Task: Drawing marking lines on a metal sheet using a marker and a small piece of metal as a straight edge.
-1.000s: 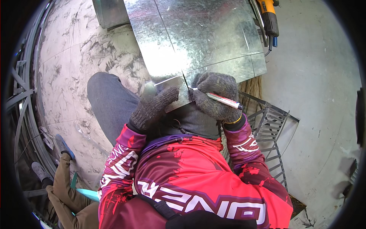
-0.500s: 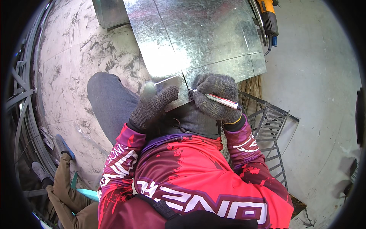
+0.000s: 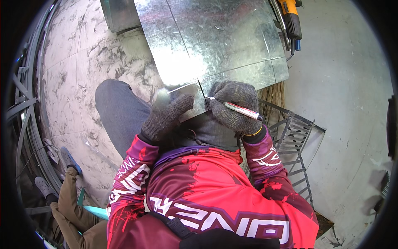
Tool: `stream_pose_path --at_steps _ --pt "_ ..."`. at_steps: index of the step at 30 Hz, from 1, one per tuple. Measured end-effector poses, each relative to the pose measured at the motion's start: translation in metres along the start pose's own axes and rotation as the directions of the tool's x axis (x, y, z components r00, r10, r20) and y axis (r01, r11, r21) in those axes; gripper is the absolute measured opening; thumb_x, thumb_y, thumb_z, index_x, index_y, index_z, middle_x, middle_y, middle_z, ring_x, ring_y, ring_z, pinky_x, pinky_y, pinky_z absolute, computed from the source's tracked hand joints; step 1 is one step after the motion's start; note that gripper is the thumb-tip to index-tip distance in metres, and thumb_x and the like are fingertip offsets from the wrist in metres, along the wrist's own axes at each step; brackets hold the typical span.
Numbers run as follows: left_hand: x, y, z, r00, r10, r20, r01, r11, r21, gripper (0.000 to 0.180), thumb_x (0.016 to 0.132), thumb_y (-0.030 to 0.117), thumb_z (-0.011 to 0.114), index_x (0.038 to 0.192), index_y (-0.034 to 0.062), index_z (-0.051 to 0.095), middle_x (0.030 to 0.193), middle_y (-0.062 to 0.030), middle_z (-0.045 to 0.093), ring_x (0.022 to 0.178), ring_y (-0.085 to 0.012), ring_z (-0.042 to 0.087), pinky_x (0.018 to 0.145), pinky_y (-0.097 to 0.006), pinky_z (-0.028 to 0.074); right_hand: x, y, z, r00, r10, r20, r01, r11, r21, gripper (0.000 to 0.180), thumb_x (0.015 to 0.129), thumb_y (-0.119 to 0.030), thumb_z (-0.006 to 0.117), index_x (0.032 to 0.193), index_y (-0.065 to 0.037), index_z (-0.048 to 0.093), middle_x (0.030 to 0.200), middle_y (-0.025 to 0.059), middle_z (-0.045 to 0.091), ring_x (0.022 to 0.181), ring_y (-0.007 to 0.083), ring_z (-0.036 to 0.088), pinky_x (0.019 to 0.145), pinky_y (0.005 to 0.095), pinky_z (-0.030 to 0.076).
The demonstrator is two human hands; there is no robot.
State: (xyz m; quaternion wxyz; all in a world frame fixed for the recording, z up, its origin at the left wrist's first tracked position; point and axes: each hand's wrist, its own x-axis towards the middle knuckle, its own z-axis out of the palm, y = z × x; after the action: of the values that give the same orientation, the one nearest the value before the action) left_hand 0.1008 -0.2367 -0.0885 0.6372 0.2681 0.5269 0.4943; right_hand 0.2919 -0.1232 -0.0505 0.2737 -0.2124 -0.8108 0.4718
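A shiny galvanised metal sheet (image 3: 224, 45) with dark lines across it lies in front of me. At its near edge my gloved left hand (image 3: 168, 114) grips a small flat metal plate (image 3: 187, 91), a finger lying on top of it; the fingers beneath are hidden. A dark line runs along the plate's right side. My gloved right hand (image 3: 237, 103) is closed around a white and red marker (image 3: 242, 111). The marker's pale tip points left, at the dark line beside the plate; whether it touches the metal I cannot tell.
A yellow and black power tool (image 3: 292, 20) lies beyond the sheet's right edge. Broom-like bristles (image 3: 273, 94) and a dark metal rack (image 3: 296, 133) are right of my hands. Metal strips (image 3: 29, 108) line the far left, near another person's legs (image 3: 68, 199).
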Motion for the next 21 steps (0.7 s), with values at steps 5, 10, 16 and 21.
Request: stream_pose_path --at_steps 5,10,16,21 --pt "-0.001 0.0 0.002 0.999 -0.026 -0.041 0.025 1.0 -0.016 0.043 0.091 0.028 0.067 0.122 -0.001 0.063 0.101 -0.006 0.067 0.089 -0.0118 0.06 0.078 -0.028 0.05 0.006 -0.007 0.001 0.998 -0.055 -0.027 0.051 0.987 -0.15 0.014 0.077 0.002 0.072 0.084 -0.002 0.061 0.075 0.0128 0.063 0.066 0.0252 0.064 0.058 0.0347 0.051" --pt "-0.001 0.001 -0.002 0.998 -0.057 -0.019 0.058 0.997 0.06 0.041 0.091 0.026 0.067 0.122 -0.0009 0.063 0.101 -0.0059 0.066 0.088 -0.012 0.06 0.078 -0.028 0.05 0.002 -0.003 0.003 1.0 -0.008 -0.013 0.007 0.997 -0.076 0.014 0.078 0.001 0.073 0.083 -0.003 0.061 0.075 0.0135 0.063 0.066 0.0258 0.064 0.059 0.0349 0.051" --pt "0.0 0.0 -0.001 1.0 0.001 -0.025 0.001 0.997 0.072 0.041 0.091 0.027 0.066 0.122 -0.0012 0.063 0.101 -0.0063 0.067 0.088 -0.0122 0.06 0.077 -0.028 0.05 0.003 -0.004 0.004 0.998 -0.049 -0.039 0.043 0.988 -0.146 0.015 0.077 0.002 0.073 0.085 -0.002 0.061 0.074 0.0127 0.062 0.065 0.0245 0.063 0.058 0.0341 0.05" --pt "0.0 -0.007 -0.002 0.999 0.01 -0.034 -0.009 1.0 0.025 0.042 0.091 0.027 0.066 0.122 -0.0012 0.064 0.101 -0.0063 0.067 0.087 -0.0122 0.059 0.077 -0.029 0.05 -0.005 -0.005 0.001 0.999 0.049 0.002 -0.049 0.998 0.044 0.016 0.076 0.001 0.074 0.084 -0.003 0.061 0.075 0.0125 0.064 0.064 0.0245 0.063 0.057 0.0339 0.05"
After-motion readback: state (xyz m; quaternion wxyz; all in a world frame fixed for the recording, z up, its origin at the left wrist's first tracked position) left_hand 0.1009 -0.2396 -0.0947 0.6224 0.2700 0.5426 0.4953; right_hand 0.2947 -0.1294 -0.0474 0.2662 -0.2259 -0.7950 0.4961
